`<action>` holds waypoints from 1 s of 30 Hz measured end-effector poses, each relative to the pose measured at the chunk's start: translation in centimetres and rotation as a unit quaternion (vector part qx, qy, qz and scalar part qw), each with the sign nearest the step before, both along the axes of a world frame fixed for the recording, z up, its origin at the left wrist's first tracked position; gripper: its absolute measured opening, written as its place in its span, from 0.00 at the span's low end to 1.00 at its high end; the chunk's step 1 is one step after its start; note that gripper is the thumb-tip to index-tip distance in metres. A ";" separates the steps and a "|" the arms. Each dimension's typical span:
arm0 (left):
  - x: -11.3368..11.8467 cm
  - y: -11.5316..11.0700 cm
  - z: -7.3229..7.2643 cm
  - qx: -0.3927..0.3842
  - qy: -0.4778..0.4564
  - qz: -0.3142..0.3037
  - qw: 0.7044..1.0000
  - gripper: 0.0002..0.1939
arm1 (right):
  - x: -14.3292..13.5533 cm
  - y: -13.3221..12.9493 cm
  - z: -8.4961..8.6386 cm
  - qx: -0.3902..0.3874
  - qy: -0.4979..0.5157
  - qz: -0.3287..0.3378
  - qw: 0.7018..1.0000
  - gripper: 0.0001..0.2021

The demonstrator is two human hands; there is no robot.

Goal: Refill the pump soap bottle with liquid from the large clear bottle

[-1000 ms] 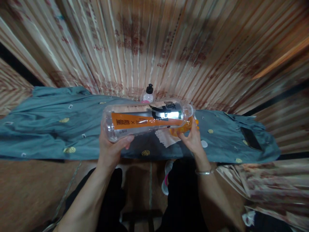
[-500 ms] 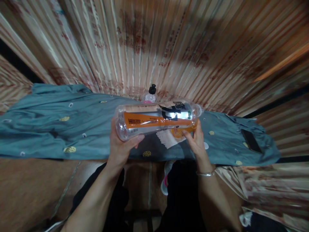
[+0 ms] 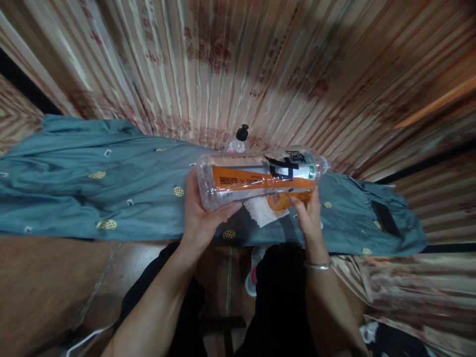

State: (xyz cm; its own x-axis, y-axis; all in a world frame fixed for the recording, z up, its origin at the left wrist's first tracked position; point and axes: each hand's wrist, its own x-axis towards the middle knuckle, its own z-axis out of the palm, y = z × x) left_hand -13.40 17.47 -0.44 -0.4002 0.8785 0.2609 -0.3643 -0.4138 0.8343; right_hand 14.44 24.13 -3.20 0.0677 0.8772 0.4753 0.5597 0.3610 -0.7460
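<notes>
A large clear plastic bottle [image 3: 256, 177] with an orange and white label lies sideways in the air between my hands. Its base rests in my left hand [image 3: 203, 213], the thumb along the underside. My right hand [image 3: 308, 210] grips the neck end, where a silver bracelet circles the wrist. Below the bottle, partly covered by it, are an orange object [image 3: 279, 201] and a white tissue [image 3: 265, 213]. Behind it stands a clear bottle with a black cap [image 3: 242, 133], its lower part hidden.
A teal cloth with yellow pineapple prints [image 3: 148, 188] covers the long table. A dark phone [image 3: 386, 218] lies at its right end. A pleated patterned curtain [image 3: 223, 74] hangs right behind the table. A white cable [image 3: 89, 339] is at the lower left.
Both hands and the large bottle have shifted a little to the right in the view. My hold on the bottle looks the same.
</notes>
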 end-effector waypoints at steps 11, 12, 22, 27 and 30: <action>0.0 0.2 0.1 -0.005 -0.010 0.018 1.000 0.45 | -0.5 -0.1 -0.2 0.012 0.002 -0.026 1.000 0.35; 0.0 0.1 0.2 -0.011 -0.010 0.016 1.000 0.45 | -0.6 0.0 -0.2 0.013 0.005 -0.023 1.000 0.35; -0.9 -0.4 1.6 -0.064 -0.031 0.008 0.997 0.37 | -2.0 0.3 -0.5 0.024 0.024 -0.017 0.999 0.40; -1.5 -0.7 1.7 -0.076 -0.025 0.014 0.997 0.32 | -2.5 0.5 -1.1 0.030 0.008 -0.051 0.998 0.44; -1.8 -0.9 1.9 -0.075 -0.027 0.007 0.997 0.33 | -2.8 0.7 -1.6 0.030 0.002 -0.077 0.997 0.48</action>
State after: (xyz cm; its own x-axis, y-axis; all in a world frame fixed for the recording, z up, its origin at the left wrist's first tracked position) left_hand -15.22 16.58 1.50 -0.4234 0.8999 0.1041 -0.4058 -0.2912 0.8663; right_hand 11.59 24.80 -4.75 0.2007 0.8262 0.5264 0.6095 0.3154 -0.7274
